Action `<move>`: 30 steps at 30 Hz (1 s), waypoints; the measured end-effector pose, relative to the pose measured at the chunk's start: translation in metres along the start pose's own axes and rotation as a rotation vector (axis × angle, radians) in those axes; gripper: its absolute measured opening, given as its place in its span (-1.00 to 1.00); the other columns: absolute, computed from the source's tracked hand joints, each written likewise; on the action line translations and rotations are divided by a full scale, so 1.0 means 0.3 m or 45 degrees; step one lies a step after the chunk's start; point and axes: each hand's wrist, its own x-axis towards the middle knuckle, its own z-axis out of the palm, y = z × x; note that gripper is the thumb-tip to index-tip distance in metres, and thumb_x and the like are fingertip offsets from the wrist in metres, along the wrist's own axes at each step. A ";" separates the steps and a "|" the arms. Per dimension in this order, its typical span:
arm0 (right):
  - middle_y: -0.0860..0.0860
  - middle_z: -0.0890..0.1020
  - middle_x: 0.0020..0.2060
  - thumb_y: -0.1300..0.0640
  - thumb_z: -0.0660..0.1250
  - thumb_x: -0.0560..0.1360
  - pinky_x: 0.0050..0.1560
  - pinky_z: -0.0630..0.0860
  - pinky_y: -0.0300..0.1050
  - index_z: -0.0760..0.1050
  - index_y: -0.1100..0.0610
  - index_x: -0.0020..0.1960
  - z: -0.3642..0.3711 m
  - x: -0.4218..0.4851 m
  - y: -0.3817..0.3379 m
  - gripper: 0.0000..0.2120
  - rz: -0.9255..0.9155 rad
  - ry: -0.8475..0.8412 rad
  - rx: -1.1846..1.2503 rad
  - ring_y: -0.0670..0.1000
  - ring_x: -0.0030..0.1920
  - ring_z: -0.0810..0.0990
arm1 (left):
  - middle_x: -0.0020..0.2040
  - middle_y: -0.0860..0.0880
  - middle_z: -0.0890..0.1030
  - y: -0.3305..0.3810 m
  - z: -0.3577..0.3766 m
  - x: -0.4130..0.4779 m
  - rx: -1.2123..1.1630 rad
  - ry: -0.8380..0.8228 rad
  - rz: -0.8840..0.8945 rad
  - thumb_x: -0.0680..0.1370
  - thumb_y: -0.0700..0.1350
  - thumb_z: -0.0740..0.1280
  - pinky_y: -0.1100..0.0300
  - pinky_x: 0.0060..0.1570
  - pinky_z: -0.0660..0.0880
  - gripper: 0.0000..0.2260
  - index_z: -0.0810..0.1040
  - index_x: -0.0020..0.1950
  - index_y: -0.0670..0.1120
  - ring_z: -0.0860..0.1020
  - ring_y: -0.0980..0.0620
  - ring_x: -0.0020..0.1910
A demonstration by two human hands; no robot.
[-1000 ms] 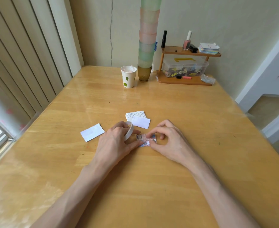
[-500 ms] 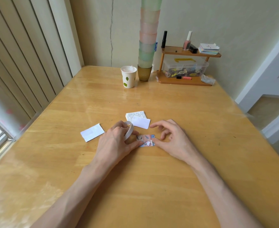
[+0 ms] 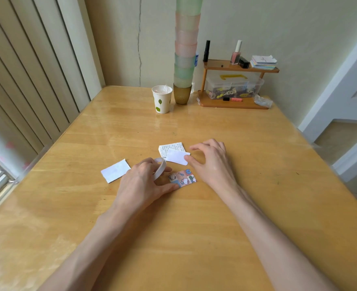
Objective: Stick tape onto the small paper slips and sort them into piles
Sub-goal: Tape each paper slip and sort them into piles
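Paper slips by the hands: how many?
4: blank slip left of the left hand, cartoon slip beside its thumb, printed slip behind, white slip overlapping it. More may hide underneath.

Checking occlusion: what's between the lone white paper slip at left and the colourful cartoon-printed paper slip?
Head view: the left hand, holding a white tape roll, fills the stretch between lone white paper slip and colourful cartoon-printed slip.

A single head-worn wide-angle camera is looking forward and down, sitting close over the table (image 3: 173, 238), with the far wall (image 3: 278, 28) filling the upper frame.

Open tabletop (image 3: 247, 148) before far cup stack (image 3: 186, 59), shelf (image 3: 234, 104)
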 end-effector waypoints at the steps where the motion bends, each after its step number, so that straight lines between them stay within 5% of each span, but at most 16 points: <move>1: -0.03 0.55 0.17 -0.11 0.49 0.53 0.16 0.33 -0.21 0.67 0.00 0.23 0.007 0.013 -0.006 -0.67 0.014 -0.041 -0.082 0.05 0.25 0.41 | 0.02 0.22 0.55 -0.003 0.000 0.001 -0.004 -0.006 -0.004 0.39 0.26 0.57 0.10 -0.07 0.56 -0.63 0.71 0.13 0.17 0.61 0.15 -0.02; 7: -0.07 0.60 0.11 -0.12 0.56 0.45 0.12 0.31 -0.17 0.71 -0.06 0.04 0.025 0.030 -0.020 -0.77 0.053 -0.016 -0.145 0.03 0.21 0.43 | 0.05 0.19 0.58 -0.008 -0.016 0.010 0.007 -0.075 -0.028 0.40 0.26 0.57 0.15 -0.12 0.51 -0.66 0.69 0.12 0.21 0.59 0.16 0.00; 12: -0.14 0.63 -0.15 0.03 0.59 0.44 -0.04 0.38 -0.18 0.63 -0.04 -0.19 0.005 0.038 -0.035 -0.86 0.199 -0.036 0.291 -0.06 0.01 0.56 | 0.06 0.22 0.54 -0.013 -0.031 0.012 0.024 -0.154 0.017 0.40 0.27 0.55 0.24 -0.26 0.40 -0.74 0.69 0.06 0.30 0.51 0.26 -0.18; 16: -0.01 0.73 -0.29 0.12 0.58 0.48 -0.12 0.53 -0.27 0.69 0.09 -0.10 -0.054 0.032 -0.027 -0.91 0.283 -0.118 0.740 -0.11 -0.26 0.66 | 0.07 0.29 0.56 -0.020 -0.053 0.011 -0.055 -0.253 0.036 0.40 0.23 0.58 0.15 -0.09 0.54 -0.80 0.70 -0.02 0.31 0.56 0.22 -0.11; 19: -0.03 0.73 -0.30 0.14 0.56 0.51 -0.14 0.53 -0.27 0.71 0.10 -0.02 -0.088 0.011 -0.010 -0.92 0.325 -0.137 0.801 -0.12 -0.31 0.63 | -0.11 0.35 0.57 -0.027 -0.066 0.010 -0.127 -0.302 0.060 0.37 0.17 0.62 0.20 -0.20 0.45 -0.74 0.72 0.02 0.27 0.53 0.26 -0.17; 26: -0.11 0.73 -0.26 0.16 0.50 0.57 -0.18 0.52 -0.39 0.74 0.06 -0.02 -0.107 -0.052 0.009 -0.95 0.347 -0.268 0.900 -0.19 -0.36 0.55 | -0.37 0.27 0.58 -0.066 -0.092 0.025 -0.303 -0.083 -0.011 0.47 0.04 0.57 0.35 -0.35 0.38 -0.91 0.74 -0.05 0.13 0.49 0.17 -0.37; 30: -0.17 0.74 -0.23 0.15 0.48 0.58 -0.05 0.54 -0.31 0.71 -0.02 -0.09 -0.076 -0.071 0.000 -0.90 0.285 -0.376 0.820 -0.22 -0.23 0.63 | -0.27 0.09 0.68 -0.072 -0.094 0.023 -0.309 0.008 -0.070 0.56 -0.02 0.47 0.22 -0.38 0.47 -0.92 0.73 -0.09 0.15 0.52 0.15 -0.40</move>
